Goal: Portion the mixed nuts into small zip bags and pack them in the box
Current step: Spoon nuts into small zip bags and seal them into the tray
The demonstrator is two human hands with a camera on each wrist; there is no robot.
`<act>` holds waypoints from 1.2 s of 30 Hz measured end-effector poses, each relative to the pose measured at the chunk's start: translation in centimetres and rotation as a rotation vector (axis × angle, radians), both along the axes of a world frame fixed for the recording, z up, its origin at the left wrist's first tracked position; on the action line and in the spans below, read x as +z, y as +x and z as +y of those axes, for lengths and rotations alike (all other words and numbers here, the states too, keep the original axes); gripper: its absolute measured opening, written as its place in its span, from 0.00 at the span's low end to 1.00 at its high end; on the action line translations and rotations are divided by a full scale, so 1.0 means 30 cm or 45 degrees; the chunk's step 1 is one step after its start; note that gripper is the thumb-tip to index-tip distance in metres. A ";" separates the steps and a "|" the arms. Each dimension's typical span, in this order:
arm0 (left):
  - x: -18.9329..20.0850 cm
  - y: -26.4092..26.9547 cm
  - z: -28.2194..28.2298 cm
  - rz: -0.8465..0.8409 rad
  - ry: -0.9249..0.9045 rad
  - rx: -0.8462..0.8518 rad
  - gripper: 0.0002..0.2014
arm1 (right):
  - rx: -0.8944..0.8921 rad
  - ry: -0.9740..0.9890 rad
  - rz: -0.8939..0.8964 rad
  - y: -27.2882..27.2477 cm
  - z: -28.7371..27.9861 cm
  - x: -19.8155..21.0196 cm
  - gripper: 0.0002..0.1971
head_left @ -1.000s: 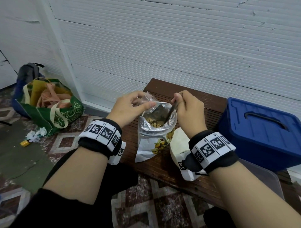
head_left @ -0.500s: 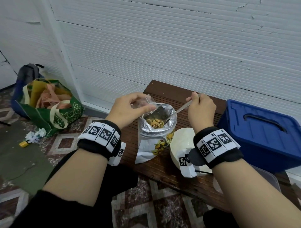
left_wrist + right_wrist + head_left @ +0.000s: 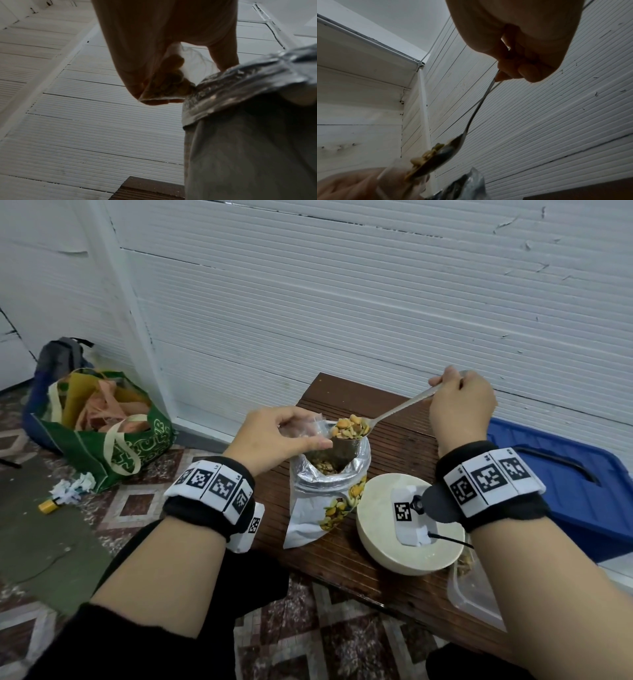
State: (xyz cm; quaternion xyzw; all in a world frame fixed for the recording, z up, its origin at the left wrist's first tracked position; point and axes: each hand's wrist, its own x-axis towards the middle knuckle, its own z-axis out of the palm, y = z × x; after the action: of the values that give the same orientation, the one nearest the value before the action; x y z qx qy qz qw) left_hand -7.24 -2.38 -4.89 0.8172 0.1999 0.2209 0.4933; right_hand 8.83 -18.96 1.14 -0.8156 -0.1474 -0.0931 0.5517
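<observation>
- Mid-portioning I'd say: the small zip bag (image 3: pixel 308 430) already has some nuts in the bottom per the left wrist view, with more on the way.
- Still left: finishing the fill, zipping it, packing it. Can't tell which container is the box.
- Left hand (image 3: pixel 274 440) pinches the zip bag open, just beside the foil nut pouch (image 3: pixel 329 484) standing on the wooden bench (image 3: pixel 394 440).
- Right hand (image 3: pixel 459 405) is curled round the spoon (image 3: pixel 394 412) handle.
- Spoon bowl's heaped with mixed nuts (image 3: pixel 351 426), yellow and tan, hovering over the pouch mouth right at the zip bag's opening.
</observation>
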 end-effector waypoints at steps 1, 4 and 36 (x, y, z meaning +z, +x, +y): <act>0.003 0.002 -0.004 0.011 0.016 -0.006 0.28 | 0.011 0.002 -0.005 -0.004 0.007 0.004 0.16; 0.014 0.010 -0.019 0.070 0.090 -0.020 0.30 | 0.060 -0.008 -0.007 -0.021 0.037 0.004 0.15; -0.004 0.013 -0.019 -0.033 0.042 0.063 0.26 | 0.692 -0.341 -0.915 -0.159 0.071 -0.203 0.10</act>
State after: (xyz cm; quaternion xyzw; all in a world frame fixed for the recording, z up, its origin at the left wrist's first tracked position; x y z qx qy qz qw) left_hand -6.83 -2.95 -4.99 0.8172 0.2099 0.2467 0.4767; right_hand 4.07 -16.84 -4.96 -0.7276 -0.5480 -0.2019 0.3600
